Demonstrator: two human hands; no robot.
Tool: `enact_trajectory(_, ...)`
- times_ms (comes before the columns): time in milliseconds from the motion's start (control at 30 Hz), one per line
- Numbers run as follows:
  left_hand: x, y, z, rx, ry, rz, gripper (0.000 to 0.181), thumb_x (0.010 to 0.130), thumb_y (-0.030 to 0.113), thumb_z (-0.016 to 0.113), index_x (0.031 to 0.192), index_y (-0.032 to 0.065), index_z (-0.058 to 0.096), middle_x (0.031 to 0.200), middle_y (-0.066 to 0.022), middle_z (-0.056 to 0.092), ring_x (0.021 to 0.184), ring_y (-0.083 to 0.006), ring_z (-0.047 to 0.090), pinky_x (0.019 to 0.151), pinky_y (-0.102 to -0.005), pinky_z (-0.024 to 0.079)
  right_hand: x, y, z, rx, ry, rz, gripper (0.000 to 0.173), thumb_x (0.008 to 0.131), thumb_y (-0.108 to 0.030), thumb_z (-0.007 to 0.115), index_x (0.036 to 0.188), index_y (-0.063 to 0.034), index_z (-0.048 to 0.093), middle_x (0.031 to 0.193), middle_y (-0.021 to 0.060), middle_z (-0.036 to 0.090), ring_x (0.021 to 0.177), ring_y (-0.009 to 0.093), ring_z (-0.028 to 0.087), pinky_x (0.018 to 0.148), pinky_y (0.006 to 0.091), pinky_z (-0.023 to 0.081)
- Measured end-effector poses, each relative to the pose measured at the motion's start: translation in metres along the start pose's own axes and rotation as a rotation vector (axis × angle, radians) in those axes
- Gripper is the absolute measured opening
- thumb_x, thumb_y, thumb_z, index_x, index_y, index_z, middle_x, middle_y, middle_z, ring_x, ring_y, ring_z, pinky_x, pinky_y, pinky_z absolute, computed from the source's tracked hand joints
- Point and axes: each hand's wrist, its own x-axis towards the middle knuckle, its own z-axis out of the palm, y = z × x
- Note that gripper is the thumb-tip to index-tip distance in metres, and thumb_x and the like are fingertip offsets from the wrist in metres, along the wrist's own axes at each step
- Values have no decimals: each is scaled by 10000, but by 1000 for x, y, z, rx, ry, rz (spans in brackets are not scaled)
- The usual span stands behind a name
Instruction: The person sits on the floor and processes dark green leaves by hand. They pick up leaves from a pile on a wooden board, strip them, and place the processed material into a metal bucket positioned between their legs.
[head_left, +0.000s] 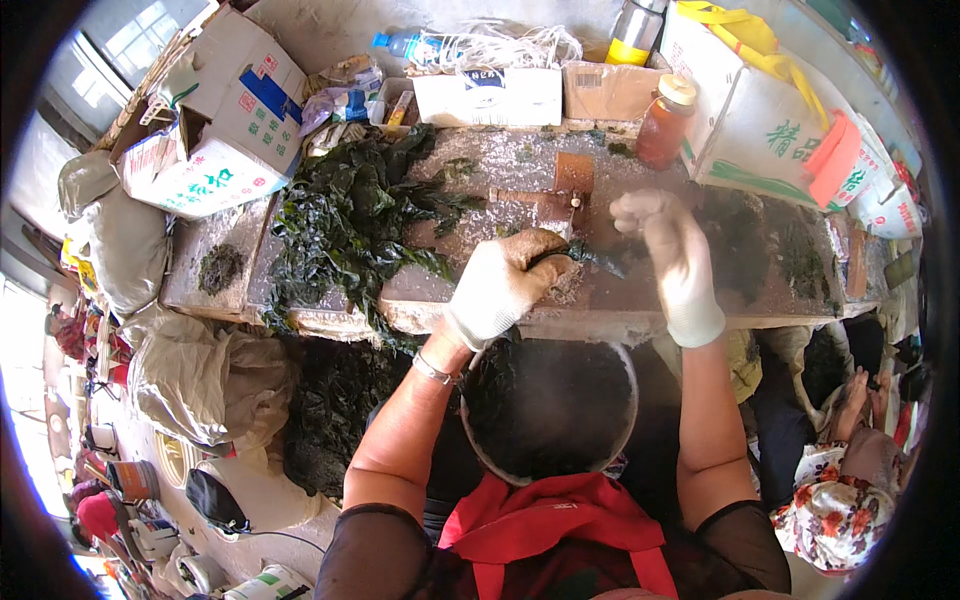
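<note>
My left hand (506, 281), in a white knit glove soiled at the fingers, is closed on a dark green strip of seaweed (596, 257) near the worktop's front edge. The strip's end sticks out to the right. My right hand (671, 259), gloved too, is raised to the right of it, blurred, with loosely bent fingers and nothing visible in them. Just beyond my left hand stands a small brown block fixture (574, 174) with a thin metal piece. To the left, a heap of wet, leafy seaweed (337, 202) hangs partly over the edge.
A round tub (634, 405) with dark contents sits below the edge, against my red apron (555, 517). Cartons (232, 127), a lidded jar (666, 124) and a steel flask (634, 34) line the back. Another person's floral sleeve (840, 517) shows at right.
</note>
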Motion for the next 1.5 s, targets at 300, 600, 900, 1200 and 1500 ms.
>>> enact_trajectory(300, 6, -2, -26, -468, -111, -167, 343, 948, 304, 575, 1046, -21, 619, 937, -88, 625, 859, -192, 618, 777, -295, 492, -20, -10, 34, -494, -332, -19, 259, 812, -190, 746, 919, 15, 628, 713, 184, 576, 612, 351, 577, 581, 397, 465)
enact_trajectory(600, 4, -6, -8, -393, 204, -221, 266, 924, 132, 577, 1154, 15, 645, 994, -131, 701, 803, -146, 650, 692, -265, 515, -48, -3, 72, -259, -359, 109, 186, 944, -149, 605, 888, 27, 580, 687, 79, 595, 614, 168, 581, 580, 312, 470)
enact_trajectory(900, 7, -64, -10, -4, -237, -20, 231, 936, 174, 553, 1051, -6, 643, 839, -187, 645, 769, -317, 639, 697, -377, 493, -12, 46, 22, -598, -54, 215, 161, 927, -192, 584, 1052, -90, 589, 736, 180, 641, 710, 362, 645, 645, 422, 489)
enact_trajectory(1200, 14, -87, 47, 232, 230, -55, 217, 921, 170, 535, 946, -21, 635, 866, -278, 632, 824, -451, 618, 714, -472, 490, 11, 86, 32, -921, 10, 95, 192, 916, -269, 537, 1003, -106, 589, 764, 206, 639, 768, 415, 632, 691, 503, 484)
enact_trajectory(1500, 3, -60, 9, -216, -217, -20, 246, 903, 194, 547, 996, -13, 642, 850, -161, 652, 755, -265, 644, 687, -382, 509, -13, 7, 9, -970, -520, 277, 316, 913, -390, 592, 996, -89, 642, 855, 137, 685, 817, 335, 671, 733, 426, 502)
